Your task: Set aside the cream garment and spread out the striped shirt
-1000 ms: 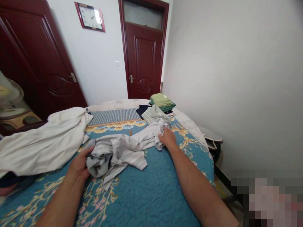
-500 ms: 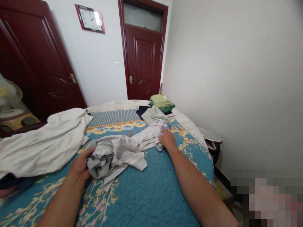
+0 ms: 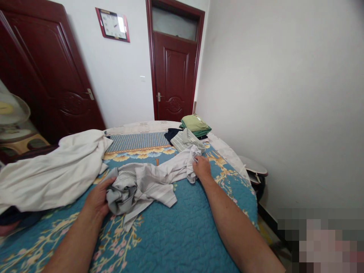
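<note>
A light grey striped shirt [image 3: 142,178] lies bunched across the blue floral bedspread [image 3: 176,235]. My left hand [image 3: 99,197] grips its darker grey, crumpled end, the thumb on top and the other fingers partly hidden beneath the cloth. At the far right end, my right hand [image 3: 202,167] is closed on the pale, gathered fabric. Just beyond that hand is a folded striped collared shirt [image 3: 182,139], touching or very near the bunched one. A short sleeve of the held shirt spreads flat on the bed between my hands.
A stack of folded green clothes [image 3: 196,124] sits at the bed's far right corner, with a dark garment [image 3: 171,134] beside it. A large white garment [image 3: 57,170] covers the left side. A round stool-like object [image 3: 253,167] stands between bed and wall.
The view has shifted slightly. Both hands keep their hold on the shirt, which lies almost the same as before.
</note>
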Motion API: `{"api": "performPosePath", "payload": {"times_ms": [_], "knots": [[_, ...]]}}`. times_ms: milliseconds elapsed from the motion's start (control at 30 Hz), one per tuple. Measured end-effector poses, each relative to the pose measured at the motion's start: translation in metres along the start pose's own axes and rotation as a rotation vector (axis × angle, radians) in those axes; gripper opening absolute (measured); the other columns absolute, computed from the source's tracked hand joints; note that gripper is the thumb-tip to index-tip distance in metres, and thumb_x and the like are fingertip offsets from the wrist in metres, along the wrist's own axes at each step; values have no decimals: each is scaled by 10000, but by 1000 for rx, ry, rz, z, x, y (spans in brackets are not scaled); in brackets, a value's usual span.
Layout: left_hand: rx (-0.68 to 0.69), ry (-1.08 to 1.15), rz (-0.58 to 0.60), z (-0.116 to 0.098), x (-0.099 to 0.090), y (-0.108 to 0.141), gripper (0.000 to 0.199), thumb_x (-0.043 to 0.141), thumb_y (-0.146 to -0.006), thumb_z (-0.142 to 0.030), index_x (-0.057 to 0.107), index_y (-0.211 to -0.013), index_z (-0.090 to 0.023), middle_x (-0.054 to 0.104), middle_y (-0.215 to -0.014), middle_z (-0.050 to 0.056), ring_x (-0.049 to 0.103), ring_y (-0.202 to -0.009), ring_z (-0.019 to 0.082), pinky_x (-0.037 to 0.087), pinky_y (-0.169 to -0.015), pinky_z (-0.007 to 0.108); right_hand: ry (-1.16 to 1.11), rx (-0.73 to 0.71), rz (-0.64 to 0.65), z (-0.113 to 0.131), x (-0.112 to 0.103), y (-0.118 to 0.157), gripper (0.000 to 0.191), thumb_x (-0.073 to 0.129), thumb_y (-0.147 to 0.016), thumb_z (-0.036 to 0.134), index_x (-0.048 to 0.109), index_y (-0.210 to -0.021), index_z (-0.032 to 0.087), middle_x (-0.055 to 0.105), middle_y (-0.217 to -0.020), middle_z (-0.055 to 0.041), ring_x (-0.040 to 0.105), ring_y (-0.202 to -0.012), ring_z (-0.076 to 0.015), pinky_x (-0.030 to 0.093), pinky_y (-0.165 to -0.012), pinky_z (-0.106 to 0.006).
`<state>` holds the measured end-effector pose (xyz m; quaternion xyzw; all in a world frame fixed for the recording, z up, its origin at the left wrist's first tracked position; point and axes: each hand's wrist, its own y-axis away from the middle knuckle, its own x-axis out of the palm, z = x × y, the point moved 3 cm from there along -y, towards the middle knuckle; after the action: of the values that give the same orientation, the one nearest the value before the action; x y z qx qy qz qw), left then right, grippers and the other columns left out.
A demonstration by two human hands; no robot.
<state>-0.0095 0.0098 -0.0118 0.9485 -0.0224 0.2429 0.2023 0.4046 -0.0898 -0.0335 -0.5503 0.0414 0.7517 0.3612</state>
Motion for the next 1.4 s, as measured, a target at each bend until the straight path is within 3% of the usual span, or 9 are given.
{"api": "performPosePath", "payload": {"times_ms": [367,767,1400], "knots": [[25,-13,3,3,-4,-9,335,605,-827,-6,721,-1105,-153,773,-733,39,766,-621,218,669,-606,310,-64,-44,-11,-7,10,-6,352,593,-926,194,759,-1230,131,743,-1203,-163,642,-1171,-276,435,-1080,-347],[15,7,-12,4,-1,-2,330,570,-870,3,731,-1122,-138,765,-720,44,765,-619,212,657,-581,284,-82,-61,-8,-10,14,-4,380,581,-925,208,745,-1254,112,737,-1218,-180,648,-1182,-279,438,-1090,-354],[78,21,-27,5,-1,1,335,626,-822,-14,746,-1103,-152,760,-751,38,755,-620,210,665,-607,313,-61,-36,22,-8,13,-2,366,582,-945,245,740,-1261,146,745,-1228,-154,648,-1208,-269,438,-1068,-326]]}}
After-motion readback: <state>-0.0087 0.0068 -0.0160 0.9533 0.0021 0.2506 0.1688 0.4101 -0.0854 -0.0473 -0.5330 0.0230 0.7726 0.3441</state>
